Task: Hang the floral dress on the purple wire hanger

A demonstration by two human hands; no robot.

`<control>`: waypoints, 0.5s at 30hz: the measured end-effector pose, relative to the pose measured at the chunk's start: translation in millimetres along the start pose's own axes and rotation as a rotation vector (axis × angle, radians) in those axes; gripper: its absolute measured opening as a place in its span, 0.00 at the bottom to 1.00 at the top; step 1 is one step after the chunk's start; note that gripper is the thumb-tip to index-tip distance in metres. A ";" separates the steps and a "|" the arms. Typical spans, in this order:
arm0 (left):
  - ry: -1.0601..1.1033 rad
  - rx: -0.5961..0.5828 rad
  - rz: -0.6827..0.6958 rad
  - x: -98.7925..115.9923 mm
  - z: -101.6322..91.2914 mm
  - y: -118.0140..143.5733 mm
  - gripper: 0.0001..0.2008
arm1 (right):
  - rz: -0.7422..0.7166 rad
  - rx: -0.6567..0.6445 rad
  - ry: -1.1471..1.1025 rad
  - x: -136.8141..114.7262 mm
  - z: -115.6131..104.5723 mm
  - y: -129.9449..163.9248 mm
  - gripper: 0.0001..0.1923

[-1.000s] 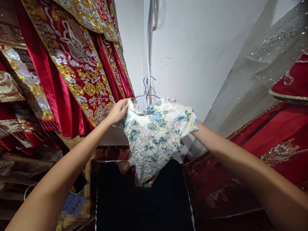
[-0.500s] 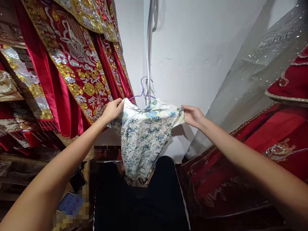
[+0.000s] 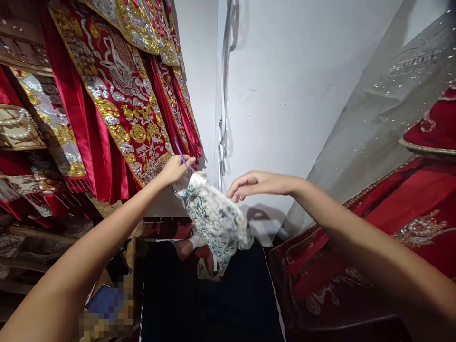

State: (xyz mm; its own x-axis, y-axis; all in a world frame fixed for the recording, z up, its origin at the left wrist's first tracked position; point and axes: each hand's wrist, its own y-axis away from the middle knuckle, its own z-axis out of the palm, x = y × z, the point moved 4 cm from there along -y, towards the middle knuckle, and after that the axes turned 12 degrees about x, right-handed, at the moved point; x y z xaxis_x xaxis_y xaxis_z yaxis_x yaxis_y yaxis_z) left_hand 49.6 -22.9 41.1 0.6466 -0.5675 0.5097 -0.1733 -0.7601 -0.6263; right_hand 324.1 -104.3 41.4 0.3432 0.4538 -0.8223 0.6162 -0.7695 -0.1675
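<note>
A short white top with a blue and green floral print hangs tilted in front of me, partly blurred by motion. At its upper left, my left hand is closed around the neck of a thin purple hanger, whose lower part is hidden by the cloth. My right hand has curled fingers, and their tips meet the top's upper right edge in a pinch. The lower end of the top hangs above my dark trousers.
Red costumes with gold and silver embroidery hang on the left. A white wall with a strap stands ahead. Sparkling sheer fabric and a red beaded garment are on the right. A phone lies lower left.
My left hand has moved from the top's shoulder to the hanger's neck. My right hand has come inward from the sleeve. The top has swung to a slant and folded together.
</note>
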 end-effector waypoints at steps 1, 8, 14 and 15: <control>0.087 -0.034 -0.006 0.9 4.5 5.3 0.25 | -0.014 0.005 0.134 7.4 5.3 -1.0 0.26; 0.529 -0.164 0.164 54.0 23.9 27.4 0.23 | -0.305 0.385 0.649 40.7 53.3 -31.8 0.71; 0.745 0.019 0.170 98.5 32.1 33.8 0.31 | -0.591 0.692 0.784 30.0 76.8 -43.1 0.64; 0.758 0.002 0.174 100.5 31.2 32.1 0.34 | -0.632 0.723 0.781 26.4 74.4 -41.3 0.64</control>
State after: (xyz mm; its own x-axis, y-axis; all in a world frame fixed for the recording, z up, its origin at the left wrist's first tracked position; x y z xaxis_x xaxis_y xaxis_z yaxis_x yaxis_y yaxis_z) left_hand 132.2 -94.5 53.8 -0.0745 -0.7404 0.6680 -0.2241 -0.6403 -0.7347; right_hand 255.0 -94.0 -13.8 0.6112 0.7913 0.0148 0.3800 -0.2770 -0.8825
